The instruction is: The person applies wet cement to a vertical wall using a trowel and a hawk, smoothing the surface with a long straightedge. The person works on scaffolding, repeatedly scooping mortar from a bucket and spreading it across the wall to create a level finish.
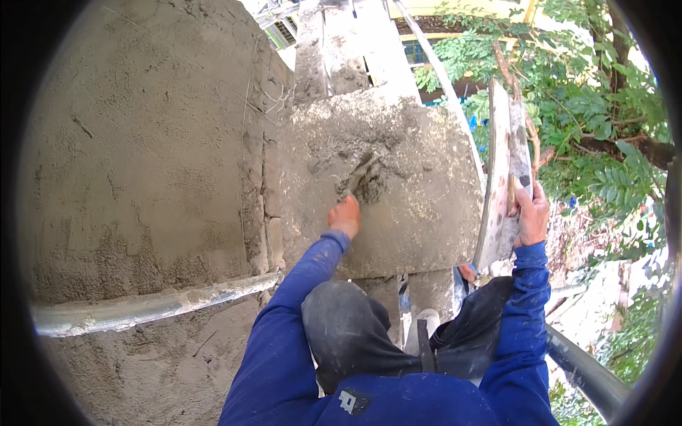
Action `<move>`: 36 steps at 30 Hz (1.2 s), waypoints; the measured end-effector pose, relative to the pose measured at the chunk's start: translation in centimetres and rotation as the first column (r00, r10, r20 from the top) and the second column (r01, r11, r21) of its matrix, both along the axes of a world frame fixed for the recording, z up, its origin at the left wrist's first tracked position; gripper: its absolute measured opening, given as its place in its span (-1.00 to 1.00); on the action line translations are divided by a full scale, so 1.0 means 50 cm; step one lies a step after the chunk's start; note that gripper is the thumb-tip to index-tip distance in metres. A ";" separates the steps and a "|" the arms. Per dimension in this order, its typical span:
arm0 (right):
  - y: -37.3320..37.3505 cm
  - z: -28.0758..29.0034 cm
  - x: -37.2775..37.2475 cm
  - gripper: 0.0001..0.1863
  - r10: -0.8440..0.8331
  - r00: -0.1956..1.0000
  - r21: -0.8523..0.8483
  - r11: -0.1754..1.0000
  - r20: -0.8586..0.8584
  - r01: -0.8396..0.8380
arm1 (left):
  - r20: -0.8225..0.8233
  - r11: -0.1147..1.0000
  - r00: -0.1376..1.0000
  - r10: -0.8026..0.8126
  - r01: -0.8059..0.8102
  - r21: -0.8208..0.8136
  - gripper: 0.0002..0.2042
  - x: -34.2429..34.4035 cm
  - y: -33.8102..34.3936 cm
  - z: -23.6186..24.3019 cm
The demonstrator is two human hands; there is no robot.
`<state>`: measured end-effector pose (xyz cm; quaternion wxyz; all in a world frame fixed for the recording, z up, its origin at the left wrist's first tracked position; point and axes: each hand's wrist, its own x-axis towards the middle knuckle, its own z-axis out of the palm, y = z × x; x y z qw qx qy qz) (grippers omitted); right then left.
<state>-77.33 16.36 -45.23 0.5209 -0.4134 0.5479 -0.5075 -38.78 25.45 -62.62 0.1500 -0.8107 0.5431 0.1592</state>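
Observation:
My left hand is closed around a mortar-smeared tool, apparently a trowel, whose end lies in a heap of wet grey mortar. Under the heap is a broad, mortar-coated board, in front of my knees. On the right, my right hand grips a long wooden float by its back. The float is turned on edge beside the board's right side, and mortar stains its face. The fingers wrapped behind it are partly hidden.
A plastered grey wall fills the left side, with a metal scaffold pipe across its lower part. Mortar-spattered planks run beyond the board. Another dark pipe is at lower right. Leafy branches crowd the right.

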 end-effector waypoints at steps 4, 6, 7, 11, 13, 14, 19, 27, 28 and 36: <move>-0.006 -0.020 -0.011 -0.69 -0.034 0.999 -0.036 0.999 -0.011 0.034 | -0.104 1.000 0.994 0.016 -0.013 0.022 -0.62 -0.030 0.001 0.029; -0.009 -0.033 -0.022 -0.66 0.016 1.000 -0.026 1.000 0.002 -0.016 | -0.100 0.998 0.995 0.020 -0.014 0.064 -0.61 -0.030 0.027 0.016; -0.011 -0.033 -0.022 -0.67 0.002 1.000 -0.030 1.000 -0.011 -0.003 | -0.116 0.997 0.993 0.008 0.002 0.082 -0.61 -0.030 0.025 0.021; -0.010 -0.024 -0.036 -0.66 -0.090 0.995 -0.040 0.995 -0.031 0.089 | -0.290 0.978 0.946 0.142 -0.179 -0.105 -0.65 0.031 0.022 0.093; -0.011 -0.023 -0.038 -0.65 -0.051 0.999 -0.032 0.998 -0.001 0.051 | -0.196 0.921 0.918 0.344 -0.371 -0.120 -0.62 0.145 0.036 0.061; -0.009 -0.013 -0.030 -0.66 -0.065 0.998 -0.027 0.998 -0.017 0.065 | -0.083 0.932 0.936 0.342 -0.349 -0.100 -0.62 0.209 0.037 0.047; -0.004 -0.021 -0.021 -0.65 -0.018 0.999 -0.003 1.000 -0.043 0.018 | 0.073 0.922 0.922 0.381 -0.373 -0.103 -0.59 0.367 -0.005 0.014; -0.018 -0.021 0.011 -0.64 0.031 0.999 0.000 1.000 -0.026 -0.031 | -0.063 0.978 0.976 0.206 -0.206 0.016 -0.58 0.198 -0.052 -0.002; -0.017 -0.021 0.015 -0.64 0.035 0.999 -0.002 0.999 -0.017 -0.035 | -0.065 0.985 0.983 0.169 -0.166 0.052 -0.57 0.173 -0.034 0.010; 0.000 -0.003 0.017 -0.64 0.032 0.998 0.002 0.999 -0.062 -0.032 | -0.007 0.991 0.993 0.114 -0.114 -0.074 -0.60 0.269 -0.042 0.049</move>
